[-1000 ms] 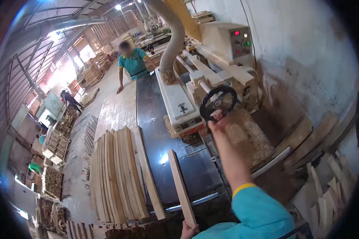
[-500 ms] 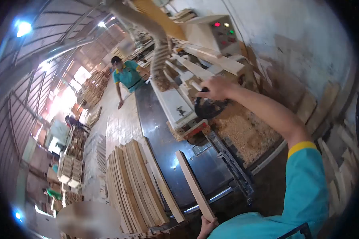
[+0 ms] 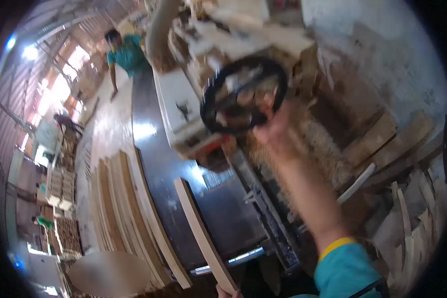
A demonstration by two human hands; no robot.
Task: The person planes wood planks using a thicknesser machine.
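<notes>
At the bottom edge, my left hand (image 3: 227, 293) is closed round the near end of a wooden strip (image 3: 202, 232), only partly in view. The strip's far end rests over the dark metal table (image 3: 159, 164). Up to the right, my right hand (image 3: 275, 130) grips the lower right rim of a black handwheel (image 3: 208, 116); motion blurs the fingers. Left of the wheel stands the machine's white housing (image 3: 179, 107).
Several long wooden strips (image 3: 126, 198) lie left of the metal table. Beyond the machine a co-worker (image 3: 129, 55) leans on the table. A ribbed hose (image 3: 160, 39) rises from the housing. Sawdust (image 3: 308, 159) and wood offcuts (image 3: 377, 136) lie on the right.
My right hand has moved from the upper part of the handwheel down to its lower right rim, and the wheel's face now shows. The view has shifted; my left hand still holds the strip.
</notes>
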